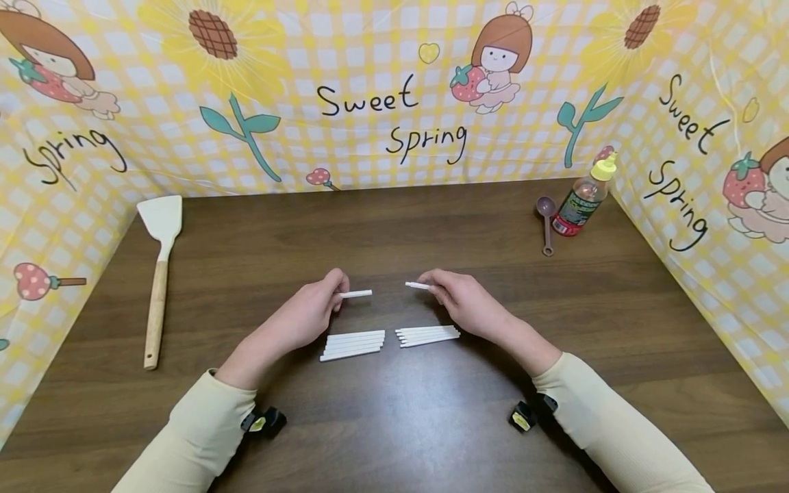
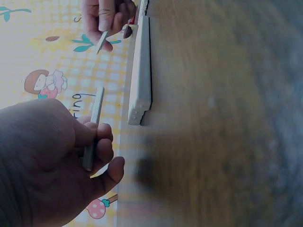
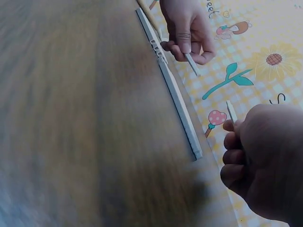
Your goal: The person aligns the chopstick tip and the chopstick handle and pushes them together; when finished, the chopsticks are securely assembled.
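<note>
My left hand [image 1: 314,308] pinches a white stick [image 1: 357,294] between thumb and fingers, just above the table. In the left wrist view, the stick [image 2: 97,106] passes through the grip and shows on both sides. Opposite, my right hand [image 1: 468,301] pinches another white stick [image 1: 417,285], whose tip looks narrower. The two held sticks point toward each other, a gap between them. Below the hands lie two groups of white sticks, a left row [image 1: 353,345] and a right row [image 1: 428,335] with narrower left ends.
On the left lies a white spatula [image 1: 159,274] with a wooden handle. Toward the back right are a purple measuring spoon [image 1: 546,226] and a bottle [image 1: 579,202] with a yellow cap. A patterned yellow cloth [image 1: 370,55] encloses the brown table [image 1: 394,424].
</note>
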Action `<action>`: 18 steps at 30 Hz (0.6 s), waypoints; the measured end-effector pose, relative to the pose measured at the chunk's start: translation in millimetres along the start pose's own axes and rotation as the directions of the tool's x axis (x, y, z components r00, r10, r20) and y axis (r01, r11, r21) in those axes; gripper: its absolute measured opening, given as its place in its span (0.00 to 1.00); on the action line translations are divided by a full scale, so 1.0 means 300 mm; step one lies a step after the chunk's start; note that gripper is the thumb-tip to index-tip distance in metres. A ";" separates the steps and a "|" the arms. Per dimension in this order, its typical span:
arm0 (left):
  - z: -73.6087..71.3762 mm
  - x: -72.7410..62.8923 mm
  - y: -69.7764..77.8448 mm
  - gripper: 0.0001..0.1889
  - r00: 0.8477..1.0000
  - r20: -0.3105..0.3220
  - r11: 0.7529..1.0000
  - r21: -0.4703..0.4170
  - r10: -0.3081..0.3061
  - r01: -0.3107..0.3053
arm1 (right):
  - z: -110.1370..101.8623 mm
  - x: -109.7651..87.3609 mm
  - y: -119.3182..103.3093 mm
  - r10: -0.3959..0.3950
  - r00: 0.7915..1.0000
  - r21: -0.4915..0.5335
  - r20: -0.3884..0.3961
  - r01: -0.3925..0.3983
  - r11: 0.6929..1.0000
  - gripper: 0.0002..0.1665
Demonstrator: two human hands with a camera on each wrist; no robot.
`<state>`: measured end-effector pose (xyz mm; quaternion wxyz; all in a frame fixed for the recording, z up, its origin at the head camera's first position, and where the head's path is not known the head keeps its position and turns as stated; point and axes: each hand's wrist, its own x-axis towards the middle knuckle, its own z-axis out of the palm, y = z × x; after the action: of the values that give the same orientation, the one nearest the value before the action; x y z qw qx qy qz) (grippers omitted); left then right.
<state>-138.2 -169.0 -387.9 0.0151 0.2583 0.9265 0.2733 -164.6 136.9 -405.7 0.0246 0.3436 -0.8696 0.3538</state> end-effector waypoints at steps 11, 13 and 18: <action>0.000 0.005 0.017 0.06 0.999 0.018 0.999 0.009 0.046 -0.047 | 0.001 -0.001 -0.013 -0.038 0.999 -0.006 -0.023 0.038 0.999 0.06; 0.000 0.003 0.019 0.05 0.999 0.032 0.999 0.026 0.043 -0.044 | 0.002 -0.003 -0.018 -0.060 0.998 -0.020 -0.032 0.059 0.998 0.06; 0.002 0.000 0.030 0.04 0.999 0.038 0.999 0.041 0.014 -0.015 | 0.013 -0.007 -0.025 -0.127 0.991 -0.061 -0.038 0.124 0.990 0.05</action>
<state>-134.0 -162.2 -384.0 0.0251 0.2703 0.9296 0.2491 -157.6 131.8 -404.6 0.0748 0.3893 -0.8555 0.3330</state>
